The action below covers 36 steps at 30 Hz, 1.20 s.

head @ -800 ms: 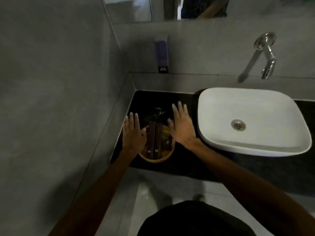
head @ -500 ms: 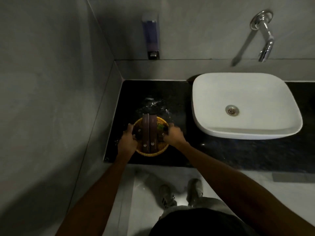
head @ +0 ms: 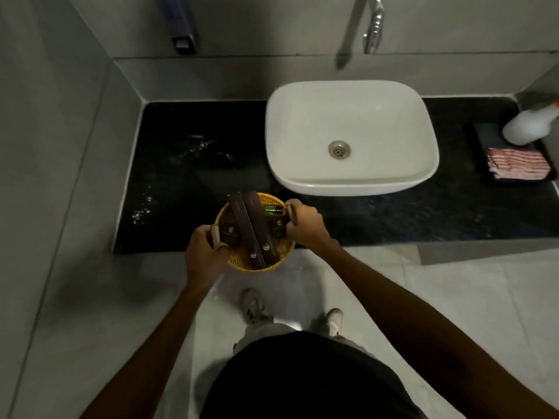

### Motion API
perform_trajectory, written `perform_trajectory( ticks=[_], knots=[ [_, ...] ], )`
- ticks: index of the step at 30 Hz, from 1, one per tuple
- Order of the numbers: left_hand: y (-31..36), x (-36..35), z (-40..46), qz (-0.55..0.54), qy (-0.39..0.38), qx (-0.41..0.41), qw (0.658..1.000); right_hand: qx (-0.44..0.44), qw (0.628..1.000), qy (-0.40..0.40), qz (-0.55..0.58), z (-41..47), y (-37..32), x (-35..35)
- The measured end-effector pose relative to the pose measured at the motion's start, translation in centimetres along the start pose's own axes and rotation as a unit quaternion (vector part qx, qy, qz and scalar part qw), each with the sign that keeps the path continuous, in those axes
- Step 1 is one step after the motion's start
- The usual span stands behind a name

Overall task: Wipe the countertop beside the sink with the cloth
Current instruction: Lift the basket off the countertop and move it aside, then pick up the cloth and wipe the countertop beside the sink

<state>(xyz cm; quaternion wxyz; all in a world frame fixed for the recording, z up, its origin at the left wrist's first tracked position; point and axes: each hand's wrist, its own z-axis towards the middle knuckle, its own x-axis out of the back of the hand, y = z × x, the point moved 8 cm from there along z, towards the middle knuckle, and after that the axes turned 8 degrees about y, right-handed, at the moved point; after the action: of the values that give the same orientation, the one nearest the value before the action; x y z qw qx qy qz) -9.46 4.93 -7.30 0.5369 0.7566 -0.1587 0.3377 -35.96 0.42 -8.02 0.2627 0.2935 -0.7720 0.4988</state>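
Striped cloth [head: 518, 167] lies far right, past sink [head: 351, 137]; our right hand [head: 305, 226] nearer; both hands, left [head: 204, 255] too, clamp basket [head: 273, 264].

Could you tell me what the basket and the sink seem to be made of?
The basket looks like woven wicker or rattan: yellow, with a ribbed weave, matte. The sink looks like glazed white ceramic: smooth, with a soft sheen, though the look alone cannot confirm it.
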Motion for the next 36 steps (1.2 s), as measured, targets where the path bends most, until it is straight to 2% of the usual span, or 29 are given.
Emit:
perform_trajectory(
  ticks=[8, 14, 16, 18, 21, 25, 27, 30, 32, 36],
  knots=[
    [8.2, -13.6, -8.3, -0.022, -0.089, -0.020, 0.996, -0.063, 0.994, 0.077, -0.038, -3.6, 15.3, 10.2],
    [11.8, -18.5, -8.4, -0.014, -0.108, -0.049, 0.993, -0.106, 0.988, 0.104, -0.038, -2.9, 18.5, 13.6],
    [12.0, -19.4, -8.1, 0.023, -0.103, -0.056, 0.993, -0.108, 0.989, 0.098, -0.033, -2.6, 18.9, 13.5],
    [12.5, -19.8, -8.2, 0.098, -0.076, -0.109, 0.986, -0.123, 0.986, 0.111, -0.004, -2.6, 19.6, 13.9],
    [15.6, -20.4, -8.9, 0.146, -0.038, -0.264, 0.953, -0.139, 0.975, 0.175, 0.006, -2.7, 21.5, 16.7],
    [22.5, -24.1, -10.5, 0.145, -0.086, -0.438, 0.883, -0.168, 0.950, 0.258, -0.043, -1.7, 26.3, 23.1],
    [26.4, -26.8, -11.1, 0.152, -0.105, -0.495, 0.849, -0.192, 0.938, 0.281, -0.059, -0.5, 29.2, 26.8],
    [31.7, -31.6, -12.1, 0.179, -0.120, -0.557, 0.802, -0.203, 0.934, 0.284, -0.071, 1.9, 33.6, 31.6],
    [35.1, -35.6, -12.3, 0.212, -0.137, -0.571, 0.781, -0.201, 0.935, 0.281, -0.079, 4.0, 36.6, 34.8],
    [40.7, -42.6, -11.8, 0.272, -0.186, -0.536, 0.777, -0.186, 0.947, 0.245, -0.089, 8.6, 41.9, 40.7]
  ],
)
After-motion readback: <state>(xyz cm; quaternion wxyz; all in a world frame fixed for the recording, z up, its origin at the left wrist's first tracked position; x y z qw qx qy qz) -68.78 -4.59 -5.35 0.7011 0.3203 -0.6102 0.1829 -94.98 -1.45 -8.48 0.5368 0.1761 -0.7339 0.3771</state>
